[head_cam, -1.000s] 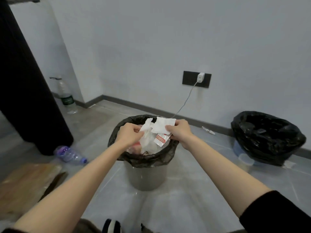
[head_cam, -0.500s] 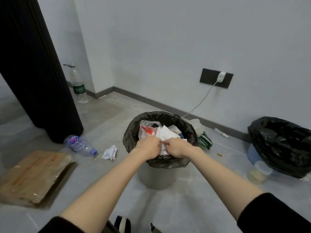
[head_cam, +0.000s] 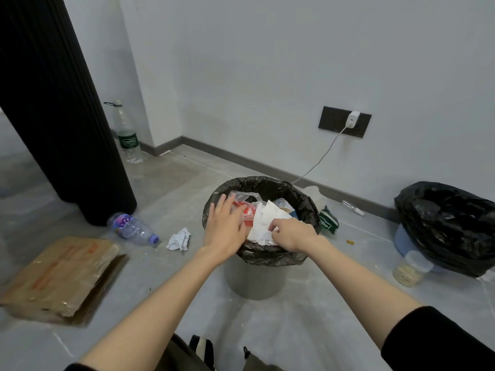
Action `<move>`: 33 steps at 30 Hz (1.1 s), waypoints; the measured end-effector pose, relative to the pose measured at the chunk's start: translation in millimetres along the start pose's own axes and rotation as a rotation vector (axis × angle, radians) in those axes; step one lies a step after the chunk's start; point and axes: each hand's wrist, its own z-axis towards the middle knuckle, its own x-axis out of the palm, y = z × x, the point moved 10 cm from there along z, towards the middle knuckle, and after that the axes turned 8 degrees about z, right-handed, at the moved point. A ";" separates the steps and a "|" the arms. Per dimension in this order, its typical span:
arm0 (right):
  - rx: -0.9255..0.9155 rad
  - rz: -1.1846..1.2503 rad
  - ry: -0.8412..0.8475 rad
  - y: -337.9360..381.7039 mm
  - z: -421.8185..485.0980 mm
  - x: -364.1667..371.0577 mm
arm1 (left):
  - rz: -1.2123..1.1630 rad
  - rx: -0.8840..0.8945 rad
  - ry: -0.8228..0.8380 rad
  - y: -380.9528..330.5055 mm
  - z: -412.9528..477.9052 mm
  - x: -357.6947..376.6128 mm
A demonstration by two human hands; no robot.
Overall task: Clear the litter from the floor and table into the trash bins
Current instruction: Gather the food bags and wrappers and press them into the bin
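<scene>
A grey trash bin [head_cam: 254,279] lined with a black bag stands on the floor in front of me, full of wrappers and white paper [head_cam: 263,223]. My left hand [head_cam: 223,228] hovers flat over the bin's left rim, fingers apart, holding nothing. My right hand [head_cam: 290,232] rests on the white paper at the bin's near right rim, fingers pinched on it. A crumpled white tissue [head_cam: 179,239] lies on the floor left of the bin. A second bin [head_cam: 444,226], blue under a black bag, stands at the right.
A squashed plastic bottle [head_cam: 132,228] lies by a black ribbed column [head_cam: 61,108]. Flattened cardboard [head_cam: 61,277] lies at left, an upright bottle [head_cam: 128,135] in the corner, a green packet [head_cam: 329,223] behind the bin, a small jar [head_cam: 411,267] by the second bin. A charger cable [head_cam: 318,162] hangs from the wall socket.
Both hands carried the paper down into the bin. The left hand has let go and spread open; the right hand still pinches the paper. The view shifted left.
</scene>
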 end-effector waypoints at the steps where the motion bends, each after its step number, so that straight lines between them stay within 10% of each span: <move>1: 0.007 -0.003 -0.010 -1.2 -4.8 -0.8 | -0.057 -0.063 0.019 6.9 -5.8 0.5; 7: 0.071 0.013 -0.086 -26.3 -29.3 -5.3 | -0.402 -0.246 0.262 1.4 -27.1 30.9; 21: 0.097 0.115 -0.641 -159.4 -102.9 -57.5 | -0.692 -0.195 0.302 -144.4 -5.8 68.2; 33: 0.210 0.113 -0.729 -235.2 -103.9 -70.3 | -0.762 -0.152 0.342 -222.1 25.9 97.8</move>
